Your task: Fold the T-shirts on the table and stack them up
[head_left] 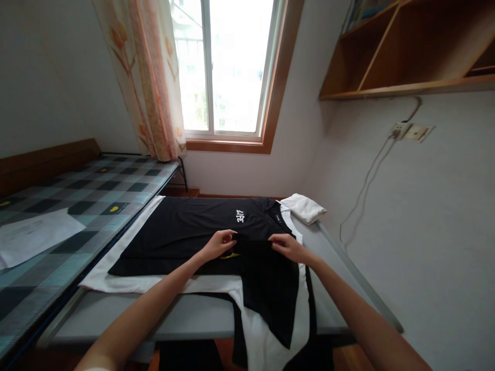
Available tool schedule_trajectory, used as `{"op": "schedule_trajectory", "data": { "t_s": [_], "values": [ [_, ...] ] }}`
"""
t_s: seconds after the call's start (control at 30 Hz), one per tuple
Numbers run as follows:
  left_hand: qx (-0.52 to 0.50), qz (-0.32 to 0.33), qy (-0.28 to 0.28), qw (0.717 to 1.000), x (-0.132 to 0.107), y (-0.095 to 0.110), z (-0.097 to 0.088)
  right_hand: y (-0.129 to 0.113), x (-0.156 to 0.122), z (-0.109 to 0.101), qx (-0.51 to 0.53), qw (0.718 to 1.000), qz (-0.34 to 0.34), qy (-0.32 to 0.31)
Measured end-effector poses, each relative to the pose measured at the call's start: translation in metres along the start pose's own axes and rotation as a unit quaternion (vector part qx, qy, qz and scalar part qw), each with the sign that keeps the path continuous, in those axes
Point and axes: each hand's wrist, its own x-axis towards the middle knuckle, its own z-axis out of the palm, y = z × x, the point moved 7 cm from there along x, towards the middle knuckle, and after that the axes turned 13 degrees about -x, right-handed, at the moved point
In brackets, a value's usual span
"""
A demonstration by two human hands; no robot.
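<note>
While the left hand [219, 244] and right hand [291, 248] pinch its raised fold [253, 241], the black short-sleeved cloth shirt [193, 221] seems light and limp, best held at two points.

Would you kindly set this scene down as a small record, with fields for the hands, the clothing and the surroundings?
Left hand: pinching the black shirt
Right hand: pinching the same shirt, nearer its collar
Black shirt: laid out, collar to the right, white print showing
White garment: beneath the black shirt, partly hanging over the near table edge
White cloth: at the table's far right
Table: grey
Left side: bed with paper on it
Behind: window, curtain
Upper right: shelf
</note>
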Motion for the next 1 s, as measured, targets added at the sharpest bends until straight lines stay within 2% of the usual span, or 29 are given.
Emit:
{"op": "schedule_trajectory", "data": {
  "t_s": [0.1, 0.17, 0.23, 0.37, 0.47, 0.6, 0.77, 1.0],
  "values": [
    [0.031, 0.010, 0.067, 0.997, 0.002, -0.008, -0.014, 0.027, 0.040, -0.017, -0.096, 0.983, 0.128, 0.089],
    [0.071, 0.018, 0.081, 0.994, 0.000, -0.010, -0.018, 0.041, 0.056, -0.011, -0.162, 0.964, 0.196, 0.073],
    [0.102, 0.023, 0.074, 0.992, -0.003, -0.011, -0.017, 0.051, 0.062, 0.002, -0.195, 0.954, 0.228, 0.030],
    [0.147, 0.016, 0.032, 0.989, -0.007, -0.009, -0.009, 0.054, 0.063, 0.019, -0.203, 0.956, 0.210, 0.000],
    [0.169, 0.008, 0.014, 0.985, -0.009, -0.009, -0.006, 0.046, 0.066, 0.023, -0.214, 0.961, 0.174, 0.003],
    [0.200, 0.014, 0.007, 0.980, -0.014, -0.010, -0.006, 0.035, 0.071, 0.024, -0.266, 0.950, 0.163, 0.021],
    [0.248, 0.020, -0.001, 0.968, -0.018, -0.009, -0.005, 0.030, 0.060, 0.016, -0.299, 0.942, 0.151, 0.026],
    [0.257, 0.017, -0.015, 0.966, -0.018, -0.008, -0.004, 0.056, 0.020, -0.002, -0.281, 0.946, 0.159, 0.016]
  ]
}}
